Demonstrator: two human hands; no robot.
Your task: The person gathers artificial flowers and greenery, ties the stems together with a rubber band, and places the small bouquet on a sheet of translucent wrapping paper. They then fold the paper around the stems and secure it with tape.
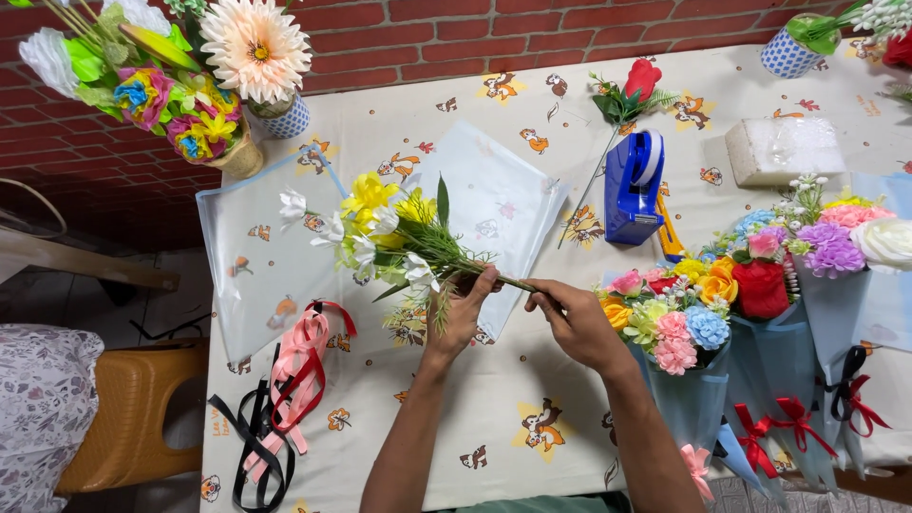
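My left hand (463,309) grips the stems of a small bunch of yellow and white artificial flowers (385,228) with green leaves. The bunch points up and left over translucent wrapping sheets (494,195). My right hand (570,318) pinches the thin green stem ends just right of the left hand. Both hands hover above a table covered with a cream cartoon-print cloth (503,418).
A blue tape dispenser (634,185) and a red rose (638,81) lie behind the hands. Several wrapped bouquets (750,285) lie at right. Pink, red and black ribbons (285,389) hang at the left table edge. Flower vases (237,142) stand far left; an orange stool (133,408) is beside the table.
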